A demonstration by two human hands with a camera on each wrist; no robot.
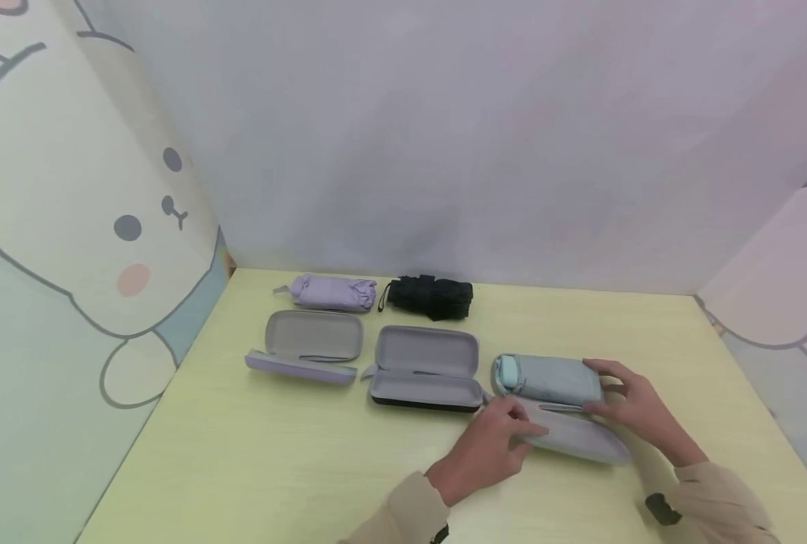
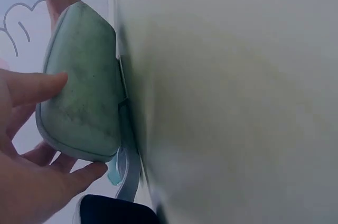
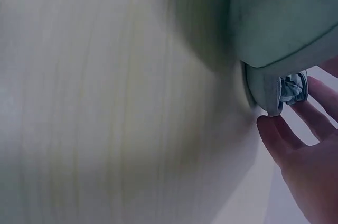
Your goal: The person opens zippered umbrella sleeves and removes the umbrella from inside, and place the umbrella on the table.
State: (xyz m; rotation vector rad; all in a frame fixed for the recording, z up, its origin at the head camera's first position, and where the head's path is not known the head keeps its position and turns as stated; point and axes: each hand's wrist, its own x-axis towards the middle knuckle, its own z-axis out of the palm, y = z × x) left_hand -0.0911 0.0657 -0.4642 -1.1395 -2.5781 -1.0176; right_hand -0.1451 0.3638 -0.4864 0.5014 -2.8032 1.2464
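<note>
An open grey-green case (image 2: pixel 84 86) lies at the right of the table, its hinged lid (image 1: pixel 580 437) tilted toward me. A folded pale blue-green umbrella (image 1: pixel 556 376) lies in the case's back half. My left hand (image 1: pixel 488 446) grips the left end of the lid, thumb on its outer face and fingers at its edge. Around the umbrella's right end, my right hand (image 1: pixel 631 400) has curled fingers (image 3: pixel 314 121), with the thumb near its front edge. Whether the right fingers also hold the case rim is hard to tell.
Left of the hands lies an open black case (image 1: pixel 427 351) with a grey lining, and beyond it an open lilac case (image 1: pixel 315 335). Behind them are a folded lilac umbrella (image 1: pixel 332 292) and a folded black umbrella (image 1: pixel 431 297). The pale yellow table (image 1: pixel 274 468) meets a wall at the back.
</note>
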